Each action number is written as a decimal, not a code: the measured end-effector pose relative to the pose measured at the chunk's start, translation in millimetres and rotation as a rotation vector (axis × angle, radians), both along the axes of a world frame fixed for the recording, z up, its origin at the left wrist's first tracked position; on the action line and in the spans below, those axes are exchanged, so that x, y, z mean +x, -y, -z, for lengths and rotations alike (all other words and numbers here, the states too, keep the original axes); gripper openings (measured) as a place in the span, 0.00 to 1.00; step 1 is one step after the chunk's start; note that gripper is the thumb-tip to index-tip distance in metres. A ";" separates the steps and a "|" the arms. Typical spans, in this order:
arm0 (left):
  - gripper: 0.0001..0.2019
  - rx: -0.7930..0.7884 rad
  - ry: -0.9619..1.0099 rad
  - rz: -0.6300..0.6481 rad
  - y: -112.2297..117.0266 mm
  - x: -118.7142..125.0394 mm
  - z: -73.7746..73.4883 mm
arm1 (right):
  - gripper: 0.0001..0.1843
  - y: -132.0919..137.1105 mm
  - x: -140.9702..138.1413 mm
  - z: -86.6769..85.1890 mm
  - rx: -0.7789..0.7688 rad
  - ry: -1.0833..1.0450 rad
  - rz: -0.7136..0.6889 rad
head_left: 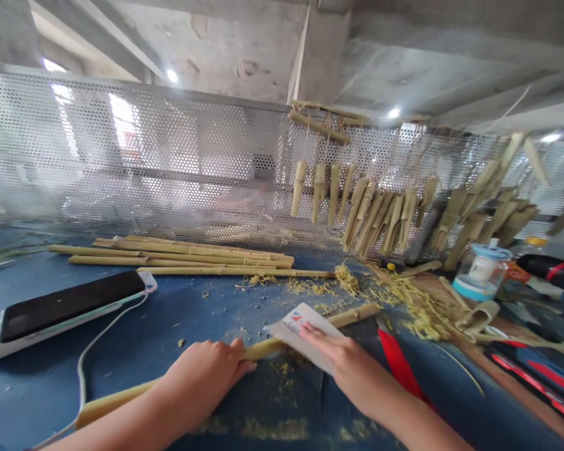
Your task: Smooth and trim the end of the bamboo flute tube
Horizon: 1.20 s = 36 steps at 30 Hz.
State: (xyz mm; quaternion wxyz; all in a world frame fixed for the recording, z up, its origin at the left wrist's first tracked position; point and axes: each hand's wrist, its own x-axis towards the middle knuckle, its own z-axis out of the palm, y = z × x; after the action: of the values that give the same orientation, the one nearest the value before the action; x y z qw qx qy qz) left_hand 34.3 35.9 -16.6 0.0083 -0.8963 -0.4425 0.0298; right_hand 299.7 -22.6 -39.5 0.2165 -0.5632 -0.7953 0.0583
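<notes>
A long bamboo pole (267, 348) lies slantwise across the blue work surface, from the lower left to the middle right. My left hand (211, 374) is wrapped around it at mid-length, with the thumb along the top. Over the pole, just right of that, sits a whitish sheet of sandpaper (295, 326) with a printed logo on its back. My right hand (341, 356) presses and grips this sheet against the pole, fingers on top; the sheet's underside and my right thumb are hidden. Beside my right wrist lies a tool with a red handle (399, 360).
Several bamboo poles (178, 258) lie at the back. A phone (75, 305) rests at left with a cable (82, 363). Yellow shavings (423, 307) cover the right side, near a jar (482, 275). Split bamboo pieces (380, 213) hang along a perforated metal screen (192, 144).
</notes>
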 end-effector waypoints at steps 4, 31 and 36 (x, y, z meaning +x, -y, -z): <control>0.23 -0.002 0.004 -0.005 0.5 0.9 -0.2 | 0.34 1.2 -0.9 5.7 0.036 0.043 0.362; 0.25 0.097 -0.014 0.028 -7.3 -3.2 -2.9 | 0.26 -3.7 117.8 3.5 0.096 0.199 0.696; 0.24 0.090 -0.014 0.007 -9.7 -4.0 -0.2 | 0.24 -5.2 122.5 1.6 0.087 0.184 0.682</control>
State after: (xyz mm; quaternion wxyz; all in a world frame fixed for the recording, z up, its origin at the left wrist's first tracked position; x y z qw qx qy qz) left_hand 30.3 45.5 -16.5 0.0516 -0.8963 -0.4402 0.0160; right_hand 422.1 -17.4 -41.1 0.1746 -0.7896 -0.5793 -0.1024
